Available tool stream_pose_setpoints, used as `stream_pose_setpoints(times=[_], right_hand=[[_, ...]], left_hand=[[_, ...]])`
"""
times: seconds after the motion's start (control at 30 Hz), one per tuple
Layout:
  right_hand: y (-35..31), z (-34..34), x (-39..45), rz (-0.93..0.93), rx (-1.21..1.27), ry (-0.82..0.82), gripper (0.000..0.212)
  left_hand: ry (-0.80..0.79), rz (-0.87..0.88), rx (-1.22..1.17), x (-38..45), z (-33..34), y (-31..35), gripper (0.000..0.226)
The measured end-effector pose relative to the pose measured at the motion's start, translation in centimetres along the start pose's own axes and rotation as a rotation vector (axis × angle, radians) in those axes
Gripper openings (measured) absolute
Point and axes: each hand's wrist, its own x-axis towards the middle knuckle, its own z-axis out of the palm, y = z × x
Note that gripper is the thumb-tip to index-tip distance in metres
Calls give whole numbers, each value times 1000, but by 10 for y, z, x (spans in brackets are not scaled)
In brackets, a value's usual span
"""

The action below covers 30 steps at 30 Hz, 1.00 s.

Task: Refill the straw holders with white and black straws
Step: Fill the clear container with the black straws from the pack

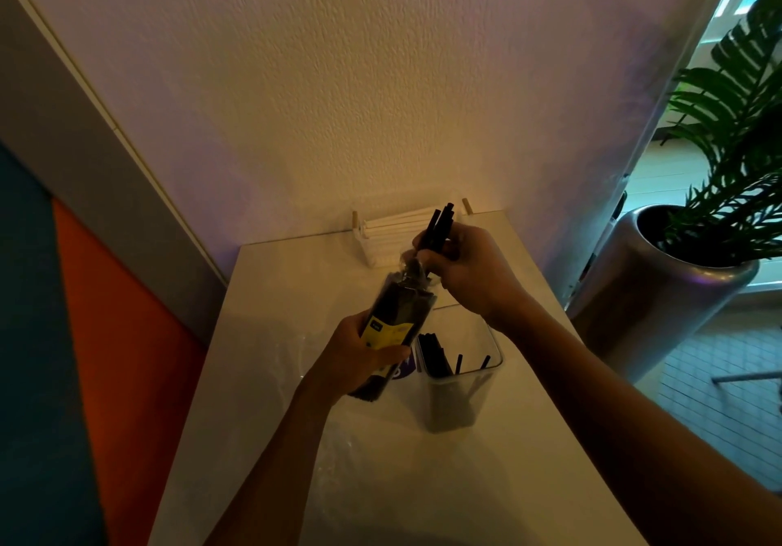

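Observation:
My left hand (pixel 367 355) grips a clear plastic pack of black straws (pixel 397 313) with a yellow label, tilted with its open top up and away from me. My right hand (pixel 469 270) pinches a small bunch of black straws (pixel 440 228) sticking out of the pack's top. Below my right wrist stands a clear square holder (pixel 469 380) with several black straws (pixel 436 357) in it. At the back, against the wall, a holder with wooden pegs (pixel 372 258) carries a stack of white straws (pixel 402 228) lying flat.
The white table (pixel 271 291) ends close on the left and right. Crumpled clear plastic (pixel 334 448) lies on it near me. A silver planter (pixel 660 291) with a green plant stands on the floor to the right. The textured wall is directly behind.

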Motion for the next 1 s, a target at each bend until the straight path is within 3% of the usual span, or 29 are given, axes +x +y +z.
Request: stream_pose_setpoints(times=[0.17, 0.53, 1.0], right_hand=[[3, 7, -2, -9, -56, 49, 21], [-3, 10, -1, 8, -68, 161, 7], [-34, -4, 4, -54, 93, 104, 8]], left_hand=[[1, 6, 8, 1, 1, 3, 40], [-7, 4, 4, -3, 0, -4, 42], [16, 31, -24, -7, -2, -4, 41]])
